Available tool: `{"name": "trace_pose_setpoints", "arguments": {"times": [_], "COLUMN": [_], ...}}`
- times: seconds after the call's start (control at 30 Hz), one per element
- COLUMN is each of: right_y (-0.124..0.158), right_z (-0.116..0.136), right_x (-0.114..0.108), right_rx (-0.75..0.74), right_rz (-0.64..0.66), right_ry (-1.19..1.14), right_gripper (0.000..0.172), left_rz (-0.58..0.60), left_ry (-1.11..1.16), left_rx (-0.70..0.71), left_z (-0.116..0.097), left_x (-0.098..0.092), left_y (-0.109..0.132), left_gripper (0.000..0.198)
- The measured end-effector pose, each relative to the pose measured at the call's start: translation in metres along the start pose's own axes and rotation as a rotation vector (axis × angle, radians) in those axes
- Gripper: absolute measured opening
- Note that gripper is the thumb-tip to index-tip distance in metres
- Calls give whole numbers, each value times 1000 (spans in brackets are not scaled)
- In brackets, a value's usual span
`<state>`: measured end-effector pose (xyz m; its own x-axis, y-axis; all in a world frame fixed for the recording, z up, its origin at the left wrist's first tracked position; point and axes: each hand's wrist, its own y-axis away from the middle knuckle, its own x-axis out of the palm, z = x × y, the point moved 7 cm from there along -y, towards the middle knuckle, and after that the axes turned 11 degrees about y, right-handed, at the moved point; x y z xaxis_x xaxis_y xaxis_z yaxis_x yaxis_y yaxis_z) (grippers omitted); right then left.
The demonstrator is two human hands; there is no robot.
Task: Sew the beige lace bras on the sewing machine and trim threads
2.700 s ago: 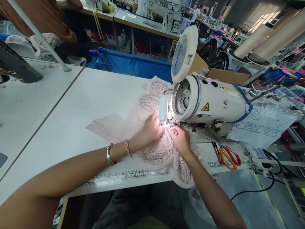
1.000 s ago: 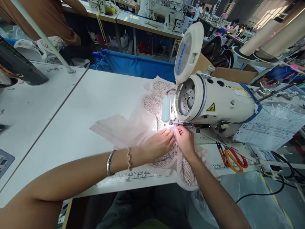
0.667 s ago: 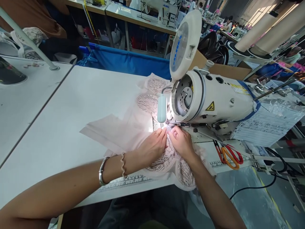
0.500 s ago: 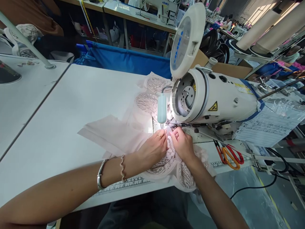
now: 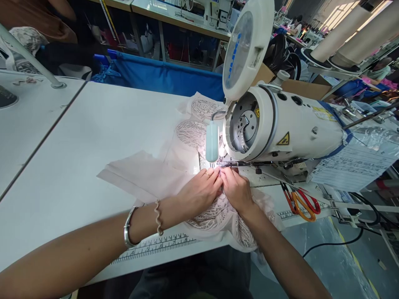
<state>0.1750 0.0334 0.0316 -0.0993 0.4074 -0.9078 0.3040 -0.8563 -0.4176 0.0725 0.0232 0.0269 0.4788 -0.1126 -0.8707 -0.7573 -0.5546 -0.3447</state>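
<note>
A: What surface carries the work?
B: A smooth white desk (image 5: 75, 166), divided at the left by a dark seam. A ruler scale (image 5: 158, 246) runs along its front edge, the numerals too small to read with certainty.
A: Where are the cloth and the hands?
B: The pale pink lace cloth (image 5: 210, 218) lies partly beneath the sewing machine (image 5: 299, 120) and overhangs the front edge. The left hand (image 5: 204, 189) and right hand (image 5: 237, 189) are together on it, below the lamp (image 5: 212, 143); whether the fingers pinch or merely press, one cannot tell.
A: And the room?
B: Beyond the desk, blue fabric (image 5: 168, 77); upper left, a person in brown (image 5: 34, 20); upper right, large thread cones (image 5: 368, 39).
A: Which markings appear?
B: Blue lettering (image 5: 234, 56) on the raised cover, illegible at this angle; a yellow warning triangle (image 5: 283, 139); and a written sheet (image 5: 355, 164), its lines unreadable.
</note>
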Motion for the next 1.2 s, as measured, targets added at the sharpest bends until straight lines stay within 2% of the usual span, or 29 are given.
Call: {"name": "trace_pose_setpoints", "arguments": {"times": [0.23,0.4,0.6,0.97,1.1,1.2], "right_y": [3,6,6,2,3,7], "right_z": [5,3,1,-1,-8,-10], "right_x": [-5,-1,-2,-1,-2,-6], "right_rx": [-93,-72,-68,-31,32,13], "right_rz": [-7,30,1,58,147,184], "right_ry": [86,105,82,45,-91,-143], "right_gripper": [35,37,36,34,24,24], "left_rz": [-58,-60,6,-43,102,173], "left_ry": [55,21,-44,-158,-255,-221], "left_rx": [-8,-27,-44,-18,125,150], "left_z": [8,10,10,10,-8,-16], "left_x": [2,3,2,0,6,9], "left_y": [1,4,1,3,7,11], "left_gripper": [35,37,40,47,30,41]}}
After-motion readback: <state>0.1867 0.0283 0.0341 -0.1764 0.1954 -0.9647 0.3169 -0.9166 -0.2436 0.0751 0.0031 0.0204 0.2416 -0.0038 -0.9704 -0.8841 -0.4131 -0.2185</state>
